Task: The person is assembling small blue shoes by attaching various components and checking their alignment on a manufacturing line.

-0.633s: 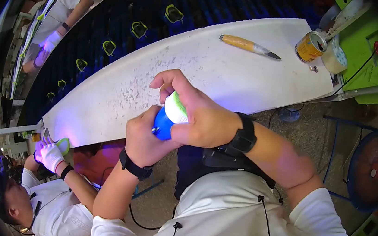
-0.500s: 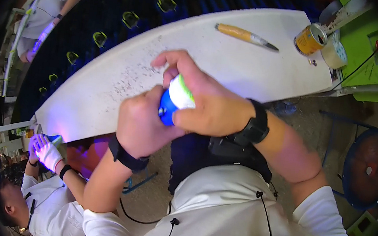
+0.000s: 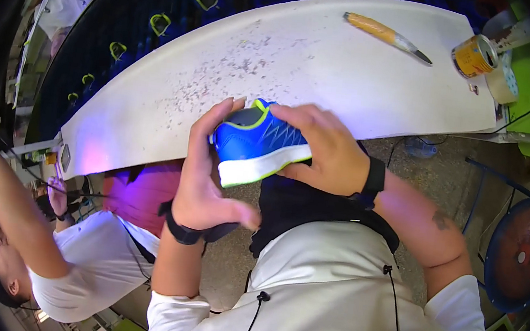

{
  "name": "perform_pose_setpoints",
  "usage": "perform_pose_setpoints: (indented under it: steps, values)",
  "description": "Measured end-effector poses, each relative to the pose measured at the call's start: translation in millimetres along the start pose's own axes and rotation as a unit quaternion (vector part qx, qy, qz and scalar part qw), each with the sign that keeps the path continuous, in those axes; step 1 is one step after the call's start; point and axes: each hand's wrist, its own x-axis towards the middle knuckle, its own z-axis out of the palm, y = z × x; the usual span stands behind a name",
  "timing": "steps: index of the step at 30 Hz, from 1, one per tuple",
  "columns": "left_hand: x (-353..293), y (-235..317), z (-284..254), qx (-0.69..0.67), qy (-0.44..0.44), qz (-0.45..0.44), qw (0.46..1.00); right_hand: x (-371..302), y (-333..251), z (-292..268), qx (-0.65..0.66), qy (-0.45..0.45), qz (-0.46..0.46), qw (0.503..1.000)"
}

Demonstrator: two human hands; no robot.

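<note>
A blue sneaker (image 3: 261, 137) with lime trim, a grey lining and a white sole is held above the table's near edge. Around its toe end, my right hand (image 3: 329, 150) is closed, thumb underneath and fingers on top. My left hand (image 3: 202, 171) is beside the heel, its fingers reaching up along the back toward the collar. The left thumb sticks out below the sole, away from the shoe. Part of the toe is covered by my right hand.
On the white table (image 3: 327, 74), dark crumbs lie near a yellow-handled, dark-tipped tool (image 3: 384, 36). A yellow can (image 3: 473, 56) and a tape roll (image 3: 503, 83) stand at the right. Lime-trimmed shoes (image 3: 159, 24) line the dark conveyor beyond. A co-worker (image 3: 85, 250) is at left, a fan (image 3: 520, 253) at right.
The sneaker has been turned so its side and opening show. My left hand has loosened from around it, thumb spreading. The co-worker at left has raised an arm.
</note>
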Motion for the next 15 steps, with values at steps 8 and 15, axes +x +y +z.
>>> perform_pose_setpoints:
  steps: [8, 15]
  values:
    - [5, -23, -30, 0.240, 0.016, 0.109, 0.964, 24, -9, 0, -0.006, -0.116, 0.079, 0.990]
    - [93, 2, -73, -0.120, 0.227, -0.093, 0.962, 158, -60, -190, -0.088, 0.136, -0.006, 0.987]
